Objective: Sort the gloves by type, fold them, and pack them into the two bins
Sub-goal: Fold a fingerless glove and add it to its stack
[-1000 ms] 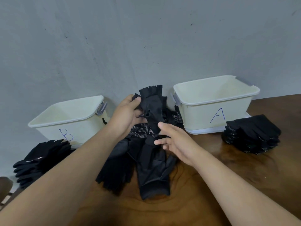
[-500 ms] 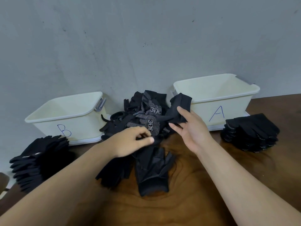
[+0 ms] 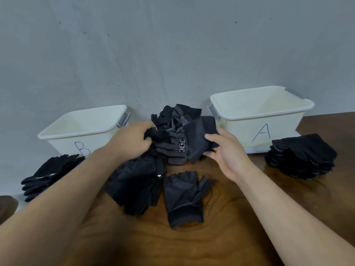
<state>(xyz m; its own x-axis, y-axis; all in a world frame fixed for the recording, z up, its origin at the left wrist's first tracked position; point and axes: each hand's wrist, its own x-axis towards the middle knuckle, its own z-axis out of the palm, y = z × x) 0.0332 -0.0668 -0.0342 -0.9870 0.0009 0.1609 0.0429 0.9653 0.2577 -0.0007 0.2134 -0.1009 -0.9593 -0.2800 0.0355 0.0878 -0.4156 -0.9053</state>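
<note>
The left hand is now reaching up from mid-frame into the left side of the mixed heap, where half a second ago it was pinching lower down. The right hand is sitting a touch lower than before. The left fingers are curling into black fabric at the heap's edge. The right thumb and fingers are pinching a plain dark glove just right of centre, and a dotted glove is lying between the two hands.

The heap is sitting against the wall between bin B at centre left and bin A at centre right. A sorted stack of dotted gloves is waiting in front of bin A, and a plain stack is lying below bin B. A fingerless glove is lying flat on the surface in the lower middle.

They seem to be teasing one glove loose from the tangle. I would be holding the heap down with the left hand and drawing the plain glove out slowly, so that the dotted one is not dragged along. Then I would be checking its type before laying it on a stack.
</note>
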